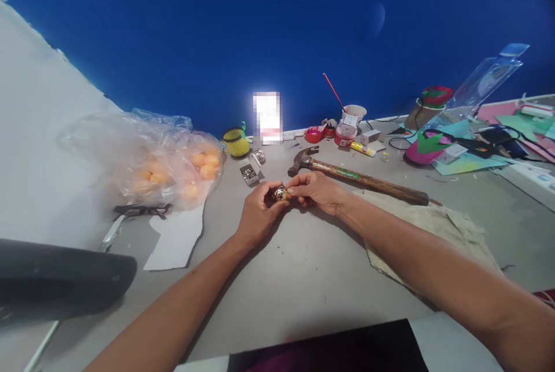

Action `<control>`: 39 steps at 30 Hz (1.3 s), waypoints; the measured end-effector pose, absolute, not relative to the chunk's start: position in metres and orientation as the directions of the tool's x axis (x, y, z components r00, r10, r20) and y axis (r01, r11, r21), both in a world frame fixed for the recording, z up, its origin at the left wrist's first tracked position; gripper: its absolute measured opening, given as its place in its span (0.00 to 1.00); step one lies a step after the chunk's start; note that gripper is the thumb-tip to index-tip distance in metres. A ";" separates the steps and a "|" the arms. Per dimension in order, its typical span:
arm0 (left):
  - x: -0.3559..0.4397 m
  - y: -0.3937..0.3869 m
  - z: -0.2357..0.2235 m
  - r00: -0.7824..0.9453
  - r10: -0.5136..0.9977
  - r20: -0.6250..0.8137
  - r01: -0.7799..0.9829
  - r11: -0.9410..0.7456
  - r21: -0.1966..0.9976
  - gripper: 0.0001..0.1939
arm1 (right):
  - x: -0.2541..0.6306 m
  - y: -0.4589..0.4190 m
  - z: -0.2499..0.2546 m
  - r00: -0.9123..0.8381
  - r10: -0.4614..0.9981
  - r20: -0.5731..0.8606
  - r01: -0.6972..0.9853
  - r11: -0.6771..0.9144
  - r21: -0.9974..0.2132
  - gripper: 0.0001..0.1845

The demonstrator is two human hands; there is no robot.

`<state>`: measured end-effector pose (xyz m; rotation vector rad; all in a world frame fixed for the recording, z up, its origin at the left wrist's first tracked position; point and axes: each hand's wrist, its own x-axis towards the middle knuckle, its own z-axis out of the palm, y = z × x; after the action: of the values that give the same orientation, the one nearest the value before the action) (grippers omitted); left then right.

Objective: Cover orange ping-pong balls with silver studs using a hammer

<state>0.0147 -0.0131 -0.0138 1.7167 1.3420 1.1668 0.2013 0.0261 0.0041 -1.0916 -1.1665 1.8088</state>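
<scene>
My left hand (256, 213) is closed around a small round object with a shiny gold-and-silver surface (281, 194), just above the grey table. My right hand (319, 191) meets it from the other side, thumb and fingertips pinched together at its edge. Whatever is in that pinch is too small to name. Beyond my left hand lies an open little box of small shiny metal pieces (248, 173), with a silvery lump (259, 156) behind it. A claw hammer (364, 179) rests past my right hand, its head toward the middle.
Plastic bags of orange balls (208, 170) and black glasses (143, 210) lie left. A yellow pouch (236, 142), a bright screen (267, 117), a paper cup (356, 111) and a glue stick (363, 149) line the back. Beige cloth (437, 233) lies under my right forearm.
</scene>
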 end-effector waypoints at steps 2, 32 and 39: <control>0.015 -0.014 -0.014 0.056 0.970 0.235 0.358 -0.239 0.902 0.20 | 0.201 0.026 0.005 -0.400 0.875 -0.274 -0.113 -0.343 -0.932 0.16; 0.017 -0.014 -0.001 0.234 0.969 -0.073 -0.076 0.093 0.993 0.25 | 0.210 0.017 0.019 -0.497 0.863 0.094 0.406 0.327 -0.853 0.04; 0.014 -0.014 -0.001 0.221 0.972 -0.079 -0.108 0.105 0.989 0.26 | 0.208 0.019 0.013 -0.430 0.902 -0.039 0.114 0.011 -0.993 0.05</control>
<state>0.0143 -0.0140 -0.0008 1.1511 1.0067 1.0369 0.2079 0.0188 0.0129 -1.0603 -1.6158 1.4873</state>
